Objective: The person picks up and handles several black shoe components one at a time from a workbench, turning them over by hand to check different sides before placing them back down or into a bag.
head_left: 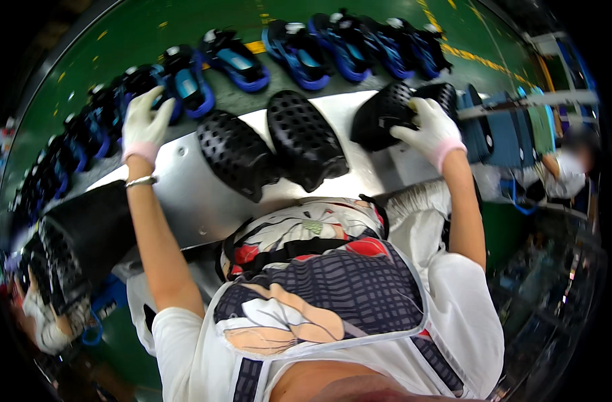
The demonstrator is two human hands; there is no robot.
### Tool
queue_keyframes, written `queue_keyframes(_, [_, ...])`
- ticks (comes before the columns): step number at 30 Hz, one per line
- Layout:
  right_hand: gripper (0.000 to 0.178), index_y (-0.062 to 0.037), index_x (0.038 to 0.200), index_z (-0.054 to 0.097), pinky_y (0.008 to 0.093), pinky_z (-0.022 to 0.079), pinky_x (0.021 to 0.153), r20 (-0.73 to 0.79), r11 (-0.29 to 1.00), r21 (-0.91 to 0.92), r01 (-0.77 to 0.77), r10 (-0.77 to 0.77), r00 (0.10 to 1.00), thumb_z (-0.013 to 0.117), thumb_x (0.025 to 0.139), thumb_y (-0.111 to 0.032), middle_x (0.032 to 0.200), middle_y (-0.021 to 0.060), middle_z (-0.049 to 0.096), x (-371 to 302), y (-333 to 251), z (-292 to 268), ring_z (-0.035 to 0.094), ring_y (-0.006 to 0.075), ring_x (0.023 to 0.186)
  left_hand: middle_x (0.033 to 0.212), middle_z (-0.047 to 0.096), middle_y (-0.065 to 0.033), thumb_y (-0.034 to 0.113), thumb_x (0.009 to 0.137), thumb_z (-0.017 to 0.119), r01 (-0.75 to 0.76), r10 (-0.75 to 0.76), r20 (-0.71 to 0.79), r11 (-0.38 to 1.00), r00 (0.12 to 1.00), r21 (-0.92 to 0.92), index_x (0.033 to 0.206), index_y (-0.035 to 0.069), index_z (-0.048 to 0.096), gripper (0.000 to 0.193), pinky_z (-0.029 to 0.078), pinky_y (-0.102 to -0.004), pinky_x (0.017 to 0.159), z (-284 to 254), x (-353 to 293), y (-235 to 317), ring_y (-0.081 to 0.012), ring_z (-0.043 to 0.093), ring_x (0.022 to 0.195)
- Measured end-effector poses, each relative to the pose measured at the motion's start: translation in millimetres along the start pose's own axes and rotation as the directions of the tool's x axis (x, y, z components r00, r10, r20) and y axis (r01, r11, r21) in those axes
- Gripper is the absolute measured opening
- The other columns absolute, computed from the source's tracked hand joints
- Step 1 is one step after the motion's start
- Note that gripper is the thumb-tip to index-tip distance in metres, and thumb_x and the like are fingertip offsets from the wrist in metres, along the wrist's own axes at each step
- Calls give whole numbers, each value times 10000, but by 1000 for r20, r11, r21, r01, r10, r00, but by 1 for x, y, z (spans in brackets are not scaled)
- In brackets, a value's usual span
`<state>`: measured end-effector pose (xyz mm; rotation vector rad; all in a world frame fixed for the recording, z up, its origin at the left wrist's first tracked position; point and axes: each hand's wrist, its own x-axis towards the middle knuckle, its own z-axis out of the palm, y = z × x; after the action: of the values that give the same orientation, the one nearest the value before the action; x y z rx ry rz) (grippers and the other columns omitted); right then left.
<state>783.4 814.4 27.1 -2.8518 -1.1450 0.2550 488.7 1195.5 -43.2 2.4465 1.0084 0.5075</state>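
Observation:
Two black perforated, shoe-shaped forms, a left one and a right one, lie side by side on the metal bench in front of me. My right hand, in a white glove with a pink cuff, grips a third black perforated form, thumb on its near part and fingers bent over it. A fourth such form is partly hidden behind that hand. My left hand, gloved the same way, reaches up at the bench's far edge. Its thumb and fingers are apart, beside a black-and-blue shoe; whether they touch it I cannot tell.
A curved row of black-and-blue shoes stands beyond the metal bench. Dark blue flat pieces stand at the right, by a metal rail. A black sheet covers the bench's left end. Other people sit at both sides.

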Motion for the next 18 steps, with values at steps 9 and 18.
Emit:
queue_keyframes(9, [534, 12, 1120, 560, 323, 528, 769, -38, 988, 150, 40, -35, 999, 794, 689, -199, 1040, 121, 582, -11, -3, -19, 625, 219, 869, 1101, 606, -145, 331, 860, 669, 49, -53, -23, 989, 998, -143, 1154, 42, 648, 412, 519, -304, 751, -5, -13, 12, -189, 653, 760])
queue_keyframes(18, [586, -12, 1157, 575, 323, 520, 808, -316, 770, 264, 581, -500, 806, 807, 634, -140, 1081, 120, 581, 15, -114, -86, 634, 232, 921, 1280, 555, -206, 488, 977, 465, 70, 81, 156, 632, 984, -772, 1324, -13, 523, 612, 524, -268, 776, -33, -9, 89, -180, 641, 908])
